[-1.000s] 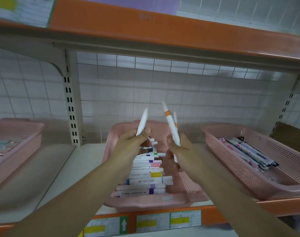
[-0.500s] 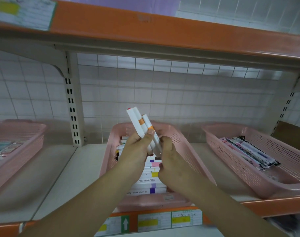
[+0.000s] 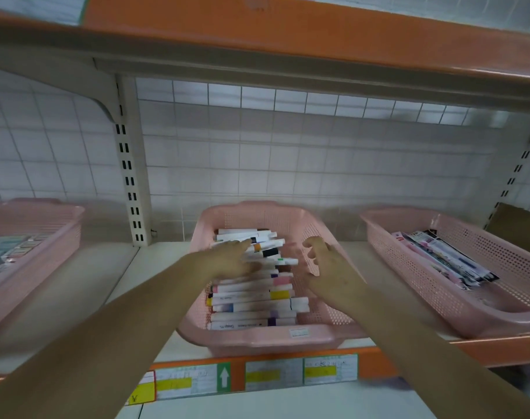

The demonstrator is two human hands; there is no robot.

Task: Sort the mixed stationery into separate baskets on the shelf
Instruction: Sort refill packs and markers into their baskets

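The markers (image 3: 251, 297) held up half a second ago have been laid into the middle basket (image 3: 257, 340) on the shelf (image 3: 85, 291). The left hand (image 3: 230, 260) is laid on the pile, its grip flat; the right hand (image 3: 330, 276), at 3 o'clock, is loosely curled and empty.

A cream slotted upright (image 3: 130, 176) stands against a wall of small white tiles (image 3: 288, 164). Near its top, a curved bracket (image 3: 102, 101) to its left sits under the upper shelf (image 3: 257, 34), whose front edge is orange. At its foot lies the lower shelf (image 3: 85, 285), a pale board. Its orange front strip carries yellow-and-white labels (image 3: 330, 368) and a green tag with a white arrow (image 3: 224, 377). Far to the right of the upright is a second slotted post (image 3: 513, 176), with a brown board (image 3: 518, 228) beside it. The tiles just under the upper shelf catch brighter light.
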